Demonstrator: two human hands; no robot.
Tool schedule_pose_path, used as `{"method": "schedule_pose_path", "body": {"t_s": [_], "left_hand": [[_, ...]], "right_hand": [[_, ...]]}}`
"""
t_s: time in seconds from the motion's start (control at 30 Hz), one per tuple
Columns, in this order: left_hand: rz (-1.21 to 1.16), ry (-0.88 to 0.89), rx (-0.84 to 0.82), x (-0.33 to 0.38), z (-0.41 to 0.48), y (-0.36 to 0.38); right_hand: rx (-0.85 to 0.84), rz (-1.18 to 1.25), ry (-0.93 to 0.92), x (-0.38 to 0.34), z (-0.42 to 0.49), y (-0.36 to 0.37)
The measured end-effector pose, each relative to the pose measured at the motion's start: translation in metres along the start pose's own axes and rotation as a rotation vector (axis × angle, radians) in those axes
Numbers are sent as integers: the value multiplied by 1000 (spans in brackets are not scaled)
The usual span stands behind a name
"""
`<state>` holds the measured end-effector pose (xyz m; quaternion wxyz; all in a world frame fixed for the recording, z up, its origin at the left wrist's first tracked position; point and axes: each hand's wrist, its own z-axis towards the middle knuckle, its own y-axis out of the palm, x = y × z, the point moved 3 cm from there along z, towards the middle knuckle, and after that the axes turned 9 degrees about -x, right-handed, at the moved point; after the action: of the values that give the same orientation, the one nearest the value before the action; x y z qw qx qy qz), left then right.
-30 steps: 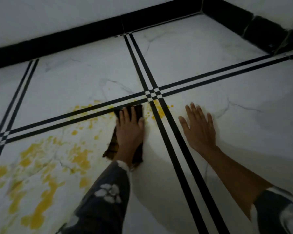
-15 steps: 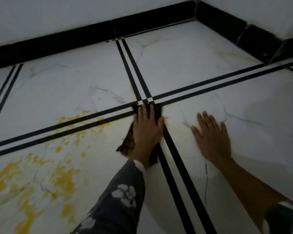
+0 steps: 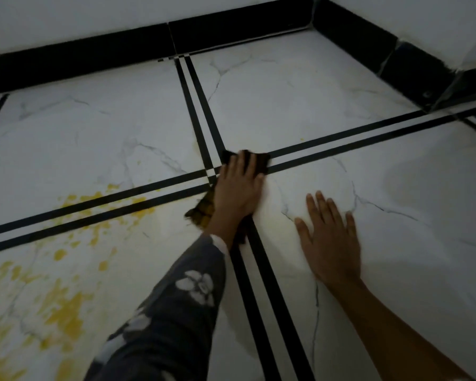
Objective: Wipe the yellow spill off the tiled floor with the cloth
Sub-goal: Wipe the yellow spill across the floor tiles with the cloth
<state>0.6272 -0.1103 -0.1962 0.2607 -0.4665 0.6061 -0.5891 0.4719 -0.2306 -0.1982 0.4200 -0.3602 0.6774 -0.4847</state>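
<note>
Left grip (image 3: 238, 189) flat, fingers straight, pressing dark checked cloth (image 3: 204, 211) on white tiled floor (image 3: 286, 105) (at black stripes (image 3: 341, 139) crossing); right grip (image 3: 330, 239) splayed flat beside; yellow splattered spill (image 3: 66, 303) further left.

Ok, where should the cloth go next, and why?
Probably slide it left: the left hand presses the cloth on floor that looks clean here, while thick yellow spill lies to its left.

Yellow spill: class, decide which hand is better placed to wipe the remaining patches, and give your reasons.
Left. The left hand presses the cloth, and the yellow spill lies on its side. The right hand rests on bare tile, farther away.
</note>
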Motion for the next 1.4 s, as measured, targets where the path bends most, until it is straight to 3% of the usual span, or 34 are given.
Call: {"method": "schedule_pose_path", "body": {"t_s": [0.1,0.17,0.23,0.3,0.4,0.47,0.57,0.67,0.8,0.87,0.97,1.07,1.17,1.27,1.33,1.4], "left_hand": [[84,255,-71,25,-49,14],[77,335,-88,-1,-87,13],[69,241,-53,-44,-85,0],[71,38,-22,-73,-55,-12],[-2,-111,13,-56,-1,-15],[-28,-70,-3,-15,13,-5],[40,161,-45,39,-25,15],[69,258,-57,10,-99,18],[26,-76,-1,-84,-97,-7],[-11,-200,21,-89,-71,-13],[-12,-99,-6,-61,-76,-5],[56,107,-89,-61,-153,9],[9,-80,-38,-134,-191,-3],[17,-337,13,-195,-155,-21],[35,-326,37,-179,-127,-22],[27,-188,12,-149,-107,-13]], "right_hand": [[-20,17,6,1,1,1],[-23,24,3,1,1,2],[-9,20,1,0,1,2],[4,15,-2,0,0,1],[-4,25,-4,0,0,2],[-2,27,-8,0,0,3],[0,31,10,3,3,2],[-23,35,10,0,-1,1],[-12,29,-4,3,2,-1],[-11,40,17,3,3,-4],[-44,190,139,-16,5,-7],[-57,186,12,-69,10,-1],[-63,142,-250,-130,19,12],[-34,61,-349,-162,43,23],[-7,11,-318,-162,53,29],[5,-19,-297,-163,57,35]]}}
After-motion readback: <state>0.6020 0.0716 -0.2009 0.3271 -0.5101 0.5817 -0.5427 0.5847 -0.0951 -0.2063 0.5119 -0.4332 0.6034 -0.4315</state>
